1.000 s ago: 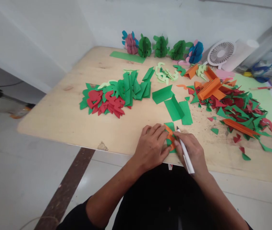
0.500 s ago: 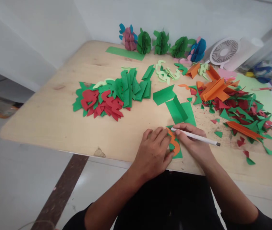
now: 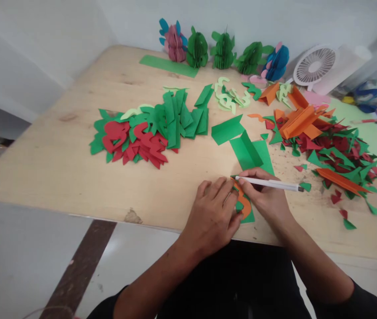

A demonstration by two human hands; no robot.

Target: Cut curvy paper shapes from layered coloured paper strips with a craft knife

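Firmly, I press the orange cutout [image 3: 245, 207] flat with the left hand [image 3: 210, 217], the right hand [image 3: 268, 197] gripping the white pen [image 3: 268, 182] against its edge.

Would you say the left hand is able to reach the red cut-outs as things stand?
Probably yes: only bare tabletop lies between the left hand and the red cut-outs, though it would have to leave the orange shape it seems to steady.

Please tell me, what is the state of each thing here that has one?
Left hand: pressing orange cutout
Right hand: gripping pen
Orange cutout: flat on green paper
Pen: slanted, in hand
Folded green pieces: partly open
Red cutouts: piled
Paper figures: fanned open
Fan: standing, running unclear
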